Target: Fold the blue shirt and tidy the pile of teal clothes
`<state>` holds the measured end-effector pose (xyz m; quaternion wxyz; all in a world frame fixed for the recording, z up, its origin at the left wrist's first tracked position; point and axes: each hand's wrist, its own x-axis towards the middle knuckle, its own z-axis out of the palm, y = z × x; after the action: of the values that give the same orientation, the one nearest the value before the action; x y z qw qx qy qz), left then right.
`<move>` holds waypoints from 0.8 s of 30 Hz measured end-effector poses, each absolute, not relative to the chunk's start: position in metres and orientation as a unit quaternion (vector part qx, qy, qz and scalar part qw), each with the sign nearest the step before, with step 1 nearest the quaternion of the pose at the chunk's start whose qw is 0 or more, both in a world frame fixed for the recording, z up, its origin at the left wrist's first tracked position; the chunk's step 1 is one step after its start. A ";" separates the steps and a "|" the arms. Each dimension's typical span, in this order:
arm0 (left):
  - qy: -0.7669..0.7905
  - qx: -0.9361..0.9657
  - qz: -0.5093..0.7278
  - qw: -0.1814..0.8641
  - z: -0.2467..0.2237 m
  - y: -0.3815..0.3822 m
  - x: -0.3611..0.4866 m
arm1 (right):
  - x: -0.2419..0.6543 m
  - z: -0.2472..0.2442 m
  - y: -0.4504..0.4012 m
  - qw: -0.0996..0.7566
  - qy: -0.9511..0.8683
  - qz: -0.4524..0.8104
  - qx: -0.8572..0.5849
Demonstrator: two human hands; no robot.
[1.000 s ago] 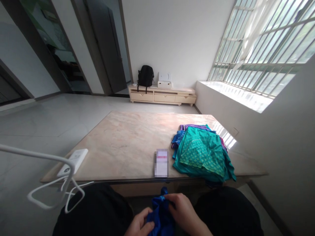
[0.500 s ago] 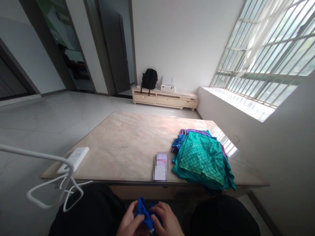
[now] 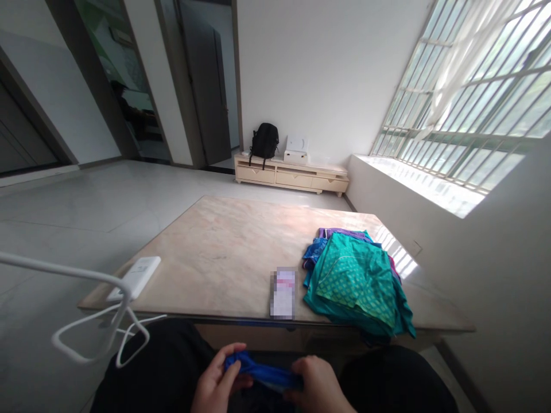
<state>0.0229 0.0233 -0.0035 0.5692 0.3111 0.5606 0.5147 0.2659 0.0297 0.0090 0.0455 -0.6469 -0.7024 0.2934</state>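
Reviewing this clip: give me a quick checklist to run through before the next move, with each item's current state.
1. Blue cloth held by both hands: ok, pulled between left hand and right hand.
2. Type of garment identifiable: cannot tell, it is narrowed and bunched.
3. Pile of clothes within the table top: not ok, teal fabric appears to droop past the near edge.
4. Blurred card apart from the pile: ok, a small gap shows.
5. White cord away from the hands: ok, it hangs to the left of them.

blue cloth point(image 3: 263, 371): smooth, glossy | tabletop point(image 3: 215, 258): polished marble | teal clothes point(image 3: 355, 281): matt fabric
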 end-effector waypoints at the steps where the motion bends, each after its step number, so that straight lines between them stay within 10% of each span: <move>1: 0.563 0.310 0.523 0.561 -0.006 0.024 0.021 | 0.271 0.009 0.031 0.040 -0.695 0.290 -0.656; 14: 0.562 0.303 0.511 0.575 0.005 0.033 0.022 | 0.298 0.016 0.041 0.183 -0.593 0.257 -0.741; 24: 0.608 0.547 0.306 0.488 -0.003 0.030 0.015 | 0.303 0.005 0.055 0.348 -0.447 0.470 -0.676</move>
<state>0.0153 0.0300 -0.0034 0.4876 0.5471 0.6078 0.3058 0.3030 0.0552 0.0052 0.3479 -0.6763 -0.4474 0.4704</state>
